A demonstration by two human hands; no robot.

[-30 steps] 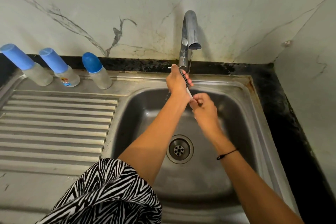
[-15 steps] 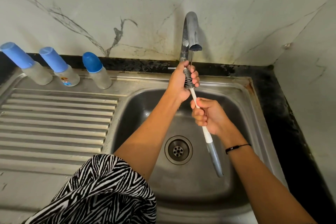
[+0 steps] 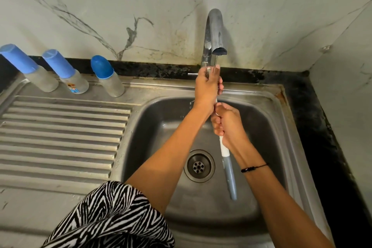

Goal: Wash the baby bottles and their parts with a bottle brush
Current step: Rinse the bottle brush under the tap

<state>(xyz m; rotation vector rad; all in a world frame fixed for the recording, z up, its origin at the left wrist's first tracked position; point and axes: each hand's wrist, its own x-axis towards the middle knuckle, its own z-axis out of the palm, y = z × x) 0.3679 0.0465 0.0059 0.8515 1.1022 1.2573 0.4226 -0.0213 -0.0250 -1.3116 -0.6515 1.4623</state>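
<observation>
Left hand [image 3: 207, 90] and right hand [image 3: 229, 127] grip bottle brush [image 3: 228, 169].

A: Brush head [image 3: 207, 73] mostly hidden inside left hand [image 3: 206, 90]; bristles barely show.
B: Noted. Label on middle bottle [image 3: 73, 82] too small to read. Leftmost bottle [image 3: 30, 68] clipped by edge.

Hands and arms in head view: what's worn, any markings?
Both forearms bare, no gloves. Left hand has nothing on its wrist. Right hand has a thin black cord bracelet at the wrist. Black-and-white zebra-stripe fabric sits at the bottom left.
</observation>
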